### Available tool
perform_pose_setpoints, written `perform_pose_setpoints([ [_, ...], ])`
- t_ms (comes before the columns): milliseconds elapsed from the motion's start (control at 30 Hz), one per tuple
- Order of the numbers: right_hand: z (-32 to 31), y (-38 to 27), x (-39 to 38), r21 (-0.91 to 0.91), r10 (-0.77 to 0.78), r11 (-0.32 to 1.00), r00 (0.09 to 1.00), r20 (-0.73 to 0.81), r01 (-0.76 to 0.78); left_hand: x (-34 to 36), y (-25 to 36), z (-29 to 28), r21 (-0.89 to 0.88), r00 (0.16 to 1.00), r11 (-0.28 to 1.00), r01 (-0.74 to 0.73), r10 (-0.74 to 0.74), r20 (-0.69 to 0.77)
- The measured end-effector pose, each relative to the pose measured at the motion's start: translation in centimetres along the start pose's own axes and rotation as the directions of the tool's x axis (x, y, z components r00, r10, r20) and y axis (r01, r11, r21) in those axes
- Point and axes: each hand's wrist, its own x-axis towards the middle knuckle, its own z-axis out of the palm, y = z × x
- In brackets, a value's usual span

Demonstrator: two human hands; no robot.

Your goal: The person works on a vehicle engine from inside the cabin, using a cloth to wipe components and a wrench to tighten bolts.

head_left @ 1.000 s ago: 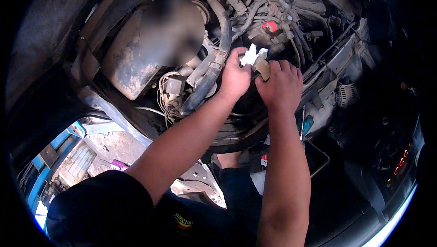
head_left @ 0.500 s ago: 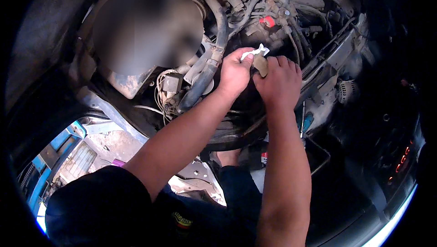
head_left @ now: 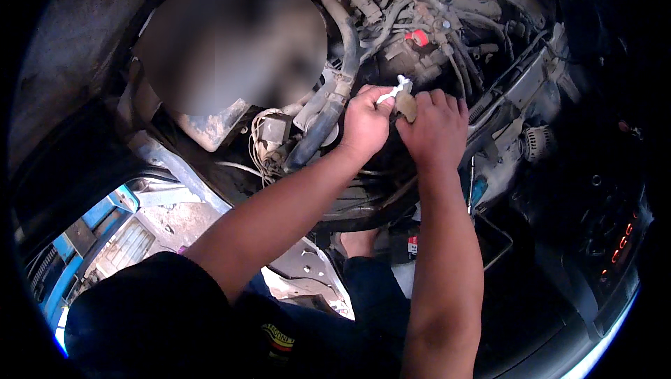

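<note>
White crumpled sheet [head_left: 400,88] is over the engine bay [head_left: 418,64], pinched in the left hand's [head_left: 365,122] closed grip; the right hand's [head_left: 435,131] grip appears closed on an adjoining tan piece [head_left: 405,107]. Light, steady pinches advisable. Versus one second ago, the sheet shows narrower, more bunched.

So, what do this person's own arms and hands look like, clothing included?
The left hand and right hand are ungloved, and neither wrist shows a watch or band. A dark short sleeve covers the upper left arm; the right arm is bare as far as it shows. The dark shirt bears a small curved emblem with yellow and red.
</note>
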Motion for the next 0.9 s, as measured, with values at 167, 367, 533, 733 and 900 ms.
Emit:
perform_pose_setpoints([
  [167,0.0,0.1,0.0,0.01,0.012,1.0,1.0,0.019,-0.012,-0.4,-0.1,-0.3,0.085,0.999,0.996,-0.023,0.021,0.027],
  [367,-0.1,-0.1,0.1,-0.004,0.026,1.0,0.999,0.025,-0.026,-0.6,-0.3,-1.1,0.222,0.992,0.968,-0.12,0.108,0.066],
  [533,-0.1,-0.1,0.1,0.039,0.042,0.998,0.999,-0.009,-0.041,-0.4,-0.8,-1.3,0.346,0.996,0.935,0.081,-0.088,0.004],
  [733,-0.1,-0.2,0.2,0.028,0.031,0.999,0.999,-0.024,-0.031,1.8,-0.6,1.0,-0.279,0.908,0.869,0.408,-0.419,0.023],
  [900,-0.2,-0.2,0.2,0.031,0.035,0.999,0.999,-0.038,-0.034,2.4,-1.1,1.1,-0.636,0.941,0.693,0.338,-0.261,0.216],
])
